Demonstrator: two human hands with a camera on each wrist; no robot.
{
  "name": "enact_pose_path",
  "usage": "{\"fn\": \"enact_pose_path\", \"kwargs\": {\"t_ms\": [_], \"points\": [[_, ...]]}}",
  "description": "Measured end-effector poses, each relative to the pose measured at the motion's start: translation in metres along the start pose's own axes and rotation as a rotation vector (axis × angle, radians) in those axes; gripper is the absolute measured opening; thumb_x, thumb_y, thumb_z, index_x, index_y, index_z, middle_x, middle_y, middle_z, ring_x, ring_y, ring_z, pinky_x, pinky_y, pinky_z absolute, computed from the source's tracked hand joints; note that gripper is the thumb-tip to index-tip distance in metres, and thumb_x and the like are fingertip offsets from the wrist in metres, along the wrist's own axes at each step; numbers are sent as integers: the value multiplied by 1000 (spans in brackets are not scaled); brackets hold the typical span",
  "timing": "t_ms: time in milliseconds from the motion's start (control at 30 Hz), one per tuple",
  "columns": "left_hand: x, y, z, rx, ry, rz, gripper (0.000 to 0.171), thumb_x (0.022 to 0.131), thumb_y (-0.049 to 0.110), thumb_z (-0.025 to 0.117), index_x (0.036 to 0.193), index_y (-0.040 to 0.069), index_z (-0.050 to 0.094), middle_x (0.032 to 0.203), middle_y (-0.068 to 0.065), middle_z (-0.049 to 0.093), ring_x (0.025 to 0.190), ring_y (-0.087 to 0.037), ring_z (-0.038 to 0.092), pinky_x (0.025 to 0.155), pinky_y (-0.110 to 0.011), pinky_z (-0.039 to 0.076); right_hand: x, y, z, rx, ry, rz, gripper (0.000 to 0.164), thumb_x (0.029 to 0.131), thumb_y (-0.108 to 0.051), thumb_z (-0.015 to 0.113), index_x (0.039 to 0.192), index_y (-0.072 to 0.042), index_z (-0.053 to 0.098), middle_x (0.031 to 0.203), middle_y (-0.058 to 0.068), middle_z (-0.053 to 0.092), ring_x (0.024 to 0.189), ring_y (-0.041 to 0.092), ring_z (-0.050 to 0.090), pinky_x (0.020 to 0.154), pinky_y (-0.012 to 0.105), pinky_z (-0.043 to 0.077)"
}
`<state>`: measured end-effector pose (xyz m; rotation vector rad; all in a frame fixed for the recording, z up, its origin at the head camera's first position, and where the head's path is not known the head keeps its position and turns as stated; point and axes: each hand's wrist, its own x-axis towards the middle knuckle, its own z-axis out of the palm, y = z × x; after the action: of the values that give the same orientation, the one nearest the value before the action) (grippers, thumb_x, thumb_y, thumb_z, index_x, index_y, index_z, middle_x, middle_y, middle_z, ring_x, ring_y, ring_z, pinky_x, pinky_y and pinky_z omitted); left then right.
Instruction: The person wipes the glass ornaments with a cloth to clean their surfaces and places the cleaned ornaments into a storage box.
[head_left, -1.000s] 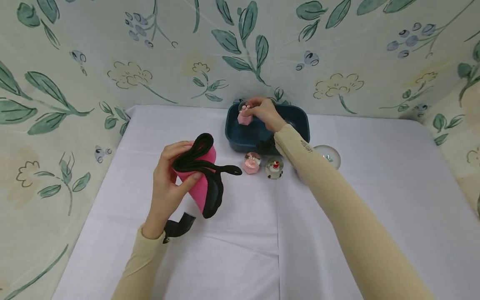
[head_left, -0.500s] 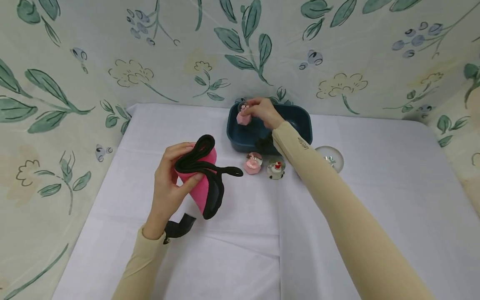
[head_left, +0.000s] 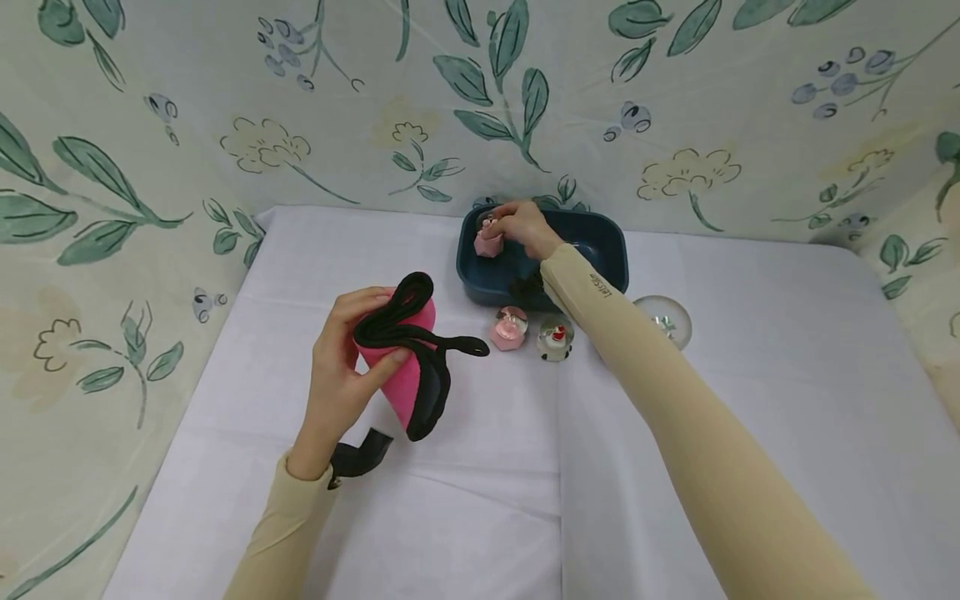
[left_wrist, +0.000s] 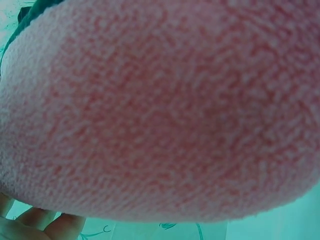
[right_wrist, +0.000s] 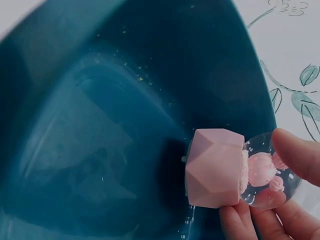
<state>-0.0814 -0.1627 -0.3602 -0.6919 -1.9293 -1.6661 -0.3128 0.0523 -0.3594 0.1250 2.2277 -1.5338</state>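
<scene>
My left hand (head_left: pixel 337 367) grips a folded pink cloth (head_left: pixel 397 392) with black edging and a small black loop, above the left middle of the table. Its fuzzy pink face fills most of the left wrist view, with a few fingers below it. At the back, my right hand (head_left: pixel 525 229) pinches a small snow globe (right_wrist: pixel 215 167) by its clear dome, between thumb and fingers. The globe has a faceted pink base and pink figures inside. It is tilted on its side within the dark blue tub (head_left: pixel 487 287), base pointing toward the tub's interior, near one wall.
Just in front of the tub stand a second pink-based snow globe (head_left: pixel 508 330) and one with a red-topped figure (head_left: pixel 555 340). A larger clear globe (head_left: pixel 671 323) is partly behind my right sleeve. Patterned fabric (head_left: pixel 337 100) rises behind the white-covered table (head_left: pixel 480 500).
My right hand has lowered the snow globe slightly into the tub. My left hand keeps its grip on the cloth. The whole head view has shifted a little.
</scene>
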Motion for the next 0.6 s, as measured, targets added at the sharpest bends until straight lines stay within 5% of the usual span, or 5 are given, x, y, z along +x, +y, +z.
{"fn": "enact_pose_path", "kwargs": {"t_ms": [600], "points": [[0, -1, 3, -11, -5, -17, 62, 86, 35, 71, 122, -10, 48, 127, -20, 50, 119, -34, 47, 94, -31, 48, 0, 3, 2, -21, -44, 30, 52, 87, -4, 66, 137, -1, 49, 135, 15, 50, 119, 26, 45, 107, 38, 35]]}}
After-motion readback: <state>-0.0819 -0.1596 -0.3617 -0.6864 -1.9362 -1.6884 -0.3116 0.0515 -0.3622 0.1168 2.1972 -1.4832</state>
